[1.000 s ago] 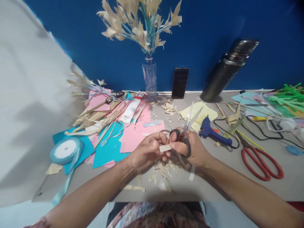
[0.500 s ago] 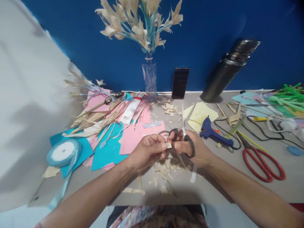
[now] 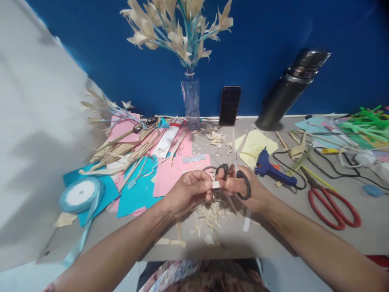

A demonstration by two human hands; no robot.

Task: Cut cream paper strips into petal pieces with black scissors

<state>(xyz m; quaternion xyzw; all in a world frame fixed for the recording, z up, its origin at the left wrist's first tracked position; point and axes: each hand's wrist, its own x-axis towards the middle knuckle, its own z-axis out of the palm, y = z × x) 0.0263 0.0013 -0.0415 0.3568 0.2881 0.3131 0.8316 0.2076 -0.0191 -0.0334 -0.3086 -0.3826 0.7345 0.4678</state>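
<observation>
Between thumb and fingers, my left hand point(image 3: 191, 188) pinches a small pale strip of husk point(image 3: 215, 185). My right hand point(image 3: 249, 188) has black-handled scissors point(image 3: 244, 185) looped on its fingers, the parted blades pointing away from me. The right thumb and fingertips are at the strip's other end; whether they grip it too I cannot tell. Below both hands lies a heap of cream husk scraps point(image 3: 209, 217) on the table point(image 3: 170, 253).
A blue glue gun point(image 3: 273, 170) and red-handled scissors point(image 3: 334, 207) lie at right. Ribbon roll point(image 3: 80, 194) and coloured paper point(image 3: 133, 198) are at left. Behind stand a bottle point(image 3: 191, 101) of husk flowers, a phone point(image 3: 230, 106) and a dark flask point(image 3: 288, 93).
The strip is turned slightly and shows paler between my fingertips. The scissors in my right hand have tilted a little. The view has shifted slightly.
</observation>
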